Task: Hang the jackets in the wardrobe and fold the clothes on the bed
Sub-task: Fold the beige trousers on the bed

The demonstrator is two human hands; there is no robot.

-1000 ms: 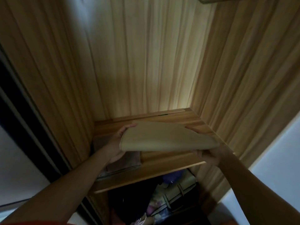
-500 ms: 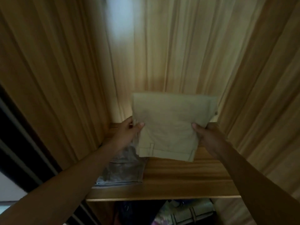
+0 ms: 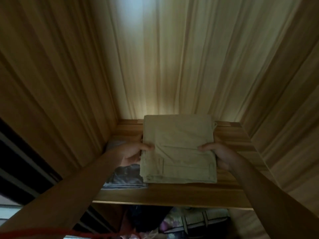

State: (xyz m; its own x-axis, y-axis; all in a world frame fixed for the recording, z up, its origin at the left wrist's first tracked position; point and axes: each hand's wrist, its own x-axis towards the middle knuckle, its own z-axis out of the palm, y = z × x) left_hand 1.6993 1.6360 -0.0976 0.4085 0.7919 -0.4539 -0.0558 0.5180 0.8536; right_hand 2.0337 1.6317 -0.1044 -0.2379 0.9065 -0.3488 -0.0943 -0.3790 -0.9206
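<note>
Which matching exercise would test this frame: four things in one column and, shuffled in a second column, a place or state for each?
Column one:
1. folded beige garment
2. folded grey garment
3. left hand
4. pale bag with straps

Column two:
A. lies at the left end of the wooden shelf
B. its thumb pinches the beige garment's left edge
C. sits in the compartment under the shelf
D. gripped at both side edges, over the shelf

Pairs: 1-D, 2-A, 3-B, 4-C.
</note>
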